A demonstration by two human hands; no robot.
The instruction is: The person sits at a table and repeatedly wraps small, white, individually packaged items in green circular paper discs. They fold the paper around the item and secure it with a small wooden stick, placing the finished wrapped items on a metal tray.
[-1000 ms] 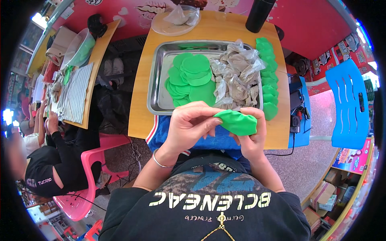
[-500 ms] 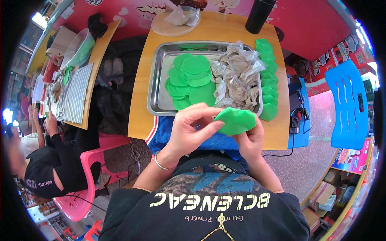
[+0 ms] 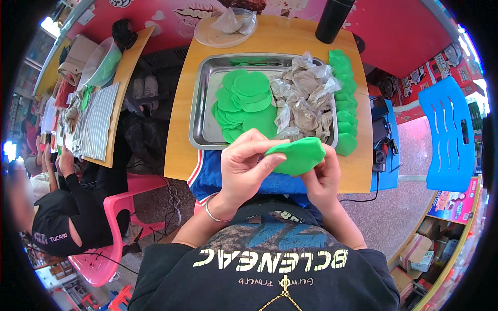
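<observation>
Green dough piece [image 3: 296, 155] pinched by curled left hand [image 3: 244, 168] and right hand [image 3: 322, 179]

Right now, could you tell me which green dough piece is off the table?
The folded green dough piece pinched between both hands; the others lie in the tray or along the table's right edge.

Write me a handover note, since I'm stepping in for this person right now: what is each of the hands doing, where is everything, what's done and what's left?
Left hand: fingers pinching the near edge of the green dough piece.
Right hand: cupping the same piece from below.
Metal tray on the wooden table: a stack of flat green discs, crumpled clear wrappers beside them.
Done: a row of green lumps along the tray's right side.
Left: the piece in hand is apparently folded, not yet set down.
</observation>
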